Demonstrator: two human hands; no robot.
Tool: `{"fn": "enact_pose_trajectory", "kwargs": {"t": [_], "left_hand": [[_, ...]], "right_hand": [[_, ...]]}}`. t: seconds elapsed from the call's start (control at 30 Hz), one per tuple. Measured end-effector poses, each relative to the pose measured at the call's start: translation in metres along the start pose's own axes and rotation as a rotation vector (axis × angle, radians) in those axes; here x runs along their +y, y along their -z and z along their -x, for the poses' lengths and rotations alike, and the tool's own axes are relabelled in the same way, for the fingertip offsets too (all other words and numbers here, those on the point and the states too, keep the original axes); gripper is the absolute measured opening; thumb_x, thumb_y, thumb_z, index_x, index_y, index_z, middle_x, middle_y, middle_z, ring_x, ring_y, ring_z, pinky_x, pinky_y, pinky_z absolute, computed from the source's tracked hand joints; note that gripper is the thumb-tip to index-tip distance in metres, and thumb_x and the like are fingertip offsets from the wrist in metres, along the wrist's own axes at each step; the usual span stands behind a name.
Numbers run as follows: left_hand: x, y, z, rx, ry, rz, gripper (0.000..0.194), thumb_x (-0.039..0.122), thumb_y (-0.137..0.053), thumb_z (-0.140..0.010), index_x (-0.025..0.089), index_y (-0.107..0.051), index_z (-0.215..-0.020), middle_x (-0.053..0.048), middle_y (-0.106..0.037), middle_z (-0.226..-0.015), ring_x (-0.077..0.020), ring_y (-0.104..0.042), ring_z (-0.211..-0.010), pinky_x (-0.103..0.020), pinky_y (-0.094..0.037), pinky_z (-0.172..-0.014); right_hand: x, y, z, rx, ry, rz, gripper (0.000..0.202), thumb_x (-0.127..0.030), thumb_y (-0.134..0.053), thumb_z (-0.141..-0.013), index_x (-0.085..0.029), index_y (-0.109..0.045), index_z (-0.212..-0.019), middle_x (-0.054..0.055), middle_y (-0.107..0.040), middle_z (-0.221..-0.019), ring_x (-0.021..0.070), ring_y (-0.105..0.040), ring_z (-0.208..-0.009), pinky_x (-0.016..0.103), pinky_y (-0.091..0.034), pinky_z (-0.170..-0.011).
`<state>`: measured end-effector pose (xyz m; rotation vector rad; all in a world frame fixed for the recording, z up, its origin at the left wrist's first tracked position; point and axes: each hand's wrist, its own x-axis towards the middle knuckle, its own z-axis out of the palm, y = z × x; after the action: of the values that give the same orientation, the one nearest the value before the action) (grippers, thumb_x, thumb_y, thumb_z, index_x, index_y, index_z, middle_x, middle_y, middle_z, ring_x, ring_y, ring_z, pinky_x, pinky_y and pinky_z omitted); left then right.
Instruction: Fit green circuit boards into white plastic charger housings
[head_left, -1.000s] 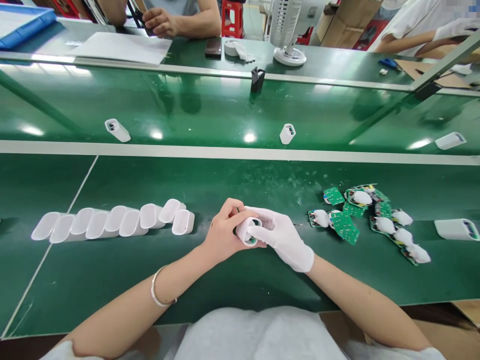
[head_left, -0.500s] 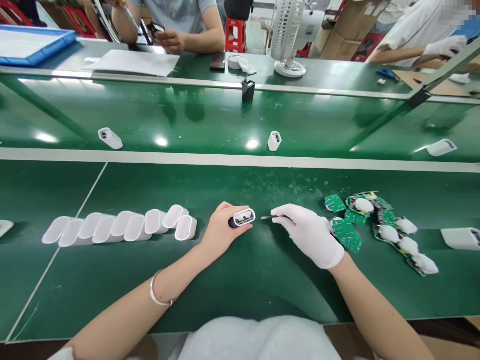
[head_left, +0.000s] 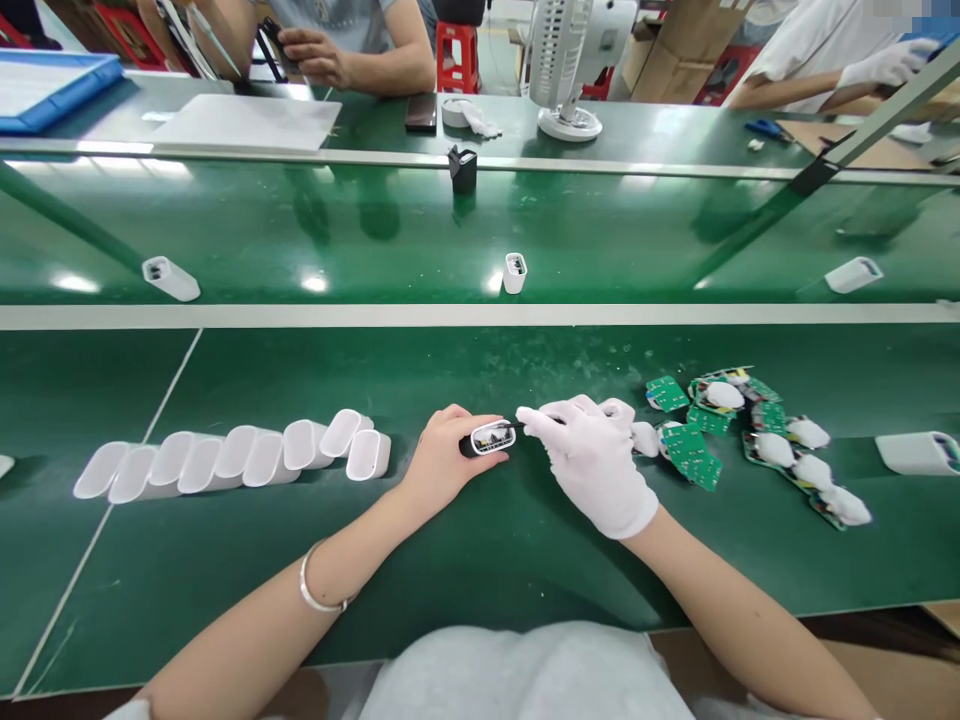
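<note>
My bare left hand (head_left: pixel 450 450) is closed around an oval charger housing (head_left: pixel 493 437) with a white rim and a dark side. Its open end faces up toward me, and small electronic parts show inside. My white-gloved right hand (head_left: pixel 589 455) grips a thin dark pointed tool (head_left: pixel 517 426), tip at the housing's right rim. Whether the tip touches the parts inside I cannot make out. Left of my left hand stands a row of white empty housings (head_left: pixel 266 458). Right of the glove lie several green circuit boards (head_left: pixel 691 455) with white-wrapped parts.
Beyond a pale rail (head_left: pixel 420 316) runs a green belt carrying white housings (head_left: pixel 514 273) and a black piece (head_left: pixel 463 170). A white housing (head_left: pixel 916 453) lies far right. Across the belt are a fan (head_left: pixel 570 70), a phone (head_left: pixel 421 113), a blue tray (head_left: pixel 67 90) and two people at work.
My right hand has moved left, bringing the tool from beside the housing to its rim. The pieces on the belt have shifted left, and the view has turned slightly. My left hand keeps its hold.
</note>
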<state>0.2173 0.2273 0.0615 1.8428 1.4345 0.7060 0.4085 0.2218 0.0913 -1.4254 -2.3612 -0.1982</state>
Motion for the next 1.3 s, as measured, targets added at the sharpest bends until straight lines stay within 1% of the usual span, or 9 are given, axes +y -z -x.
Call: {"fn": "enact_pose_trajectory", "kwargs": {"t": [0.2,0.33,0.6,0.8,0.93,1.07,1.13,1.2,1.3], "left_hand": [[-0.002,0.000,0.000,-0.021,0.025,0.001,0.034,0.023,-0.076,-0.066,0.029,-0.071,-0.100,-0.001,-0.064,-0.082,-0.0193,-0.057,-0.082,-0.034,-0.046,-0.077],[0.000,0.002,-0.001,-0.049,0.017,-0.004,0.032,0.023,-0.075,-0.067,0.029,-0.071,-0.098,-0.001,-0.063,-0.082,-0.0190,-0.056,-0.081,-0.034,-0.046,-0.077],[0.001,0.003,-0.002,-0.056,0.013,0.013,0.031,0.022,-0.075,-0.067,0.028,-0.071,-0.097,-0.001,-0.064,-0.083,-0.0191,-0.056,-0.082,-0.035,-0.045,-0.079],[0.002,0.003,-0.002,-0.053,0.012,-0.012,0.030,0.023,-0.074,-0.067,0.028,-0.071,-0.097,0.000,-0.062,-0.079,-0.0187,-0.057,-0.079,-0.035,-0.047,-0.077],[0.001,0.004,-0.001,-0.041,0.014,-0.030,0.031,0.024,-0.074,-0.068,0.028,-0.071,-0.098,-0.001,-0.062,-0.081,-0.0183,-0.058,-0.079,-0.035,-0.048,-0.078],[-0.001,0.002,-0.001,-0.037,-0.006,-0.050,0.030,0.026,-0.073,-0.069,0.028,-0.070,-0.099,-0.001,-0.064,-0.085,-0.0183,-0.059,-0.080,-0.036,-0.049,-0.080],[0.002,0.000,-0.001,-0.039,-0.027,-0.081,0.032,0.025,-0.071,-0.071,0.026,-0.068,-0.103,-0.001,-0.066,-0.091,-0.0194,-0.059,-0.085,-0.038,-0.048,-0.085],[0.008,0.003,0.002,-0.052,-0.067,-0.158,0.043,0.024,-0.066,-0.073,0.024,-0.060,-0.116,-0.003,-0.066,-0.106,-0.0215,-0.058,-0.096,-0.040,-0.044,-0.093],[0.019,0.019,0.015,-0.102,-0.130,-0.455,0.068,0.025,-0.061,-0.072,0.024,-0.038,-0.137,-0.008,-0.048,-0.137,-0.0284,-0.046,-0.119,-0.047,-0.036,-0.100]], "right_hand": [[-0.002,-0.001,0.000,0.025,-0.019,-0.011,0.029,-0.007,-0.053,-0.085,-0.030,-0.067,-0.096,-0.002,-0.071,-0.082,0.0133,-0.053,-0.071,0.037,-0.020,-0.071],[-0.003,-0.003,-0.003,0.020,0.068,0.020,0.037,0.000,-0.053,-0.079,-0.029,-0.065,-0.099,-0.002,-0.070,-0.084,0.0135,-0.052,-0.073,0.036,-0.019,-0.070],[0.005,0.016,-0.009,0.012,0.125,0.090,0.041,0.005,-0.050,-0.077,-0.027,-0.065,-0.097,-0.004,-0.069,-0.082,0.0121,-0.048,-0.071,0.035,-0.017,-0.067],[-0.005,0.005,-0.010,-0.006,0.165,0.069,0.039,0.003,-0.049,-0.077,-0.028,-0.064,-0.096,-0.003,-0.069,-0.083,0.0134,-0.048,-0.073,0.036,-0.017,-0.068],[0.002,0.010,-0.008,-0.048,0.110,0.073,0.036,0.002,-0.048,-0.079,-0.026,-0.065,-0.094,-0.002,-0.068,-0.082,0.0141,-0.048,-0.073,0.036,-0.017,-0.068],[0.013,0.017,-0.003,-0.135,-0.047,0.054,0.026,-0.008,-0.049,-0.085,-0.026,-0.067,-0.090,0.000,-0.069,-0.083,0.0158,-0.050,-0.074,0.036,-0.020,-0.070],[0.014,0.015,0.000,-0.203,-0.144,0.050,0.025,-0.010,-0.047,-0.087,-0.024,-0.068,-0.087,0.003,-0.069,-0.083,0.0173,-0.052,-0.075,0.037,-0.022,-0.071],[0.010,0.009,0.002,-0.207,-0.207,0.022,0.023,-0.016,-0.046,-0.090,-0.023,-0.068,-0.095,0.007,-0.069,-0.095,0.0205,-0.056,-0.083,0.038,-0.026,-0.075],[-0.002,-0.004,0.003,-0.065,-0.094,-0.129,0.033,-0.031,-0.049,-0.091,-0.021,-0.057,-0.121,0.013,-0.057,-0.127,0.0257,-0.053,-0.108,0.039,-0.033,-0.086]]}}
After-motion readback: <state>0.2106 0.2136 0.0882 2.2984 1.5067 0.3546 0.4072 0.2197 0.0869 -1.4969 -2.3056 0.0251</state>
